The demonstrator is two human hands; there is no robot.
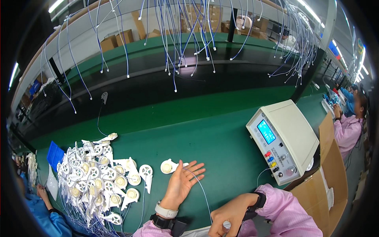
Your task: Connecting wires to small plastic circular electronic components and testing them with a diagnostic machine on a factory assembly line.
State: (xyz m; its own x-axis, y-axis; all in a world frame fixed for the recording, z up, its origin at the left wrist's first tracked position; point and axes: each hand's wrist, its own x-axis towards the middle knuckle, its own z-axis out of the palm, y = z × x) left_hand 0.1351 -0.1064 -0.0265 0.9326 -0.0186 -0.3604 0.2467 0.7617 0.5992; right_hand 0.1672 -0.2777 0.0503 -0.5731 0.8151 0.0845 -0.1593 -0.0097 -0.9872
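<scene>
My left hand lies palm up over the green bench, open, with its fingers stretched out. Just beyond its thumb sits a white plastic part with a round cream centre; the part's narrow arm passes behind the thumb. A thin grey cable runs from this part over the left fingers and curves down to my right hand. That hand is closed near the lower edge, its fingers curled at the cable's end. A small pale piece shows between them, too hidden to name.
A pile of similar white parts with trailing cables lies to the left, beside a blue bin. A beige tester with a lit screen stands right, next to an open cardboard box. Cables hang overhead. Co-workers sit at both sides.
</scene>
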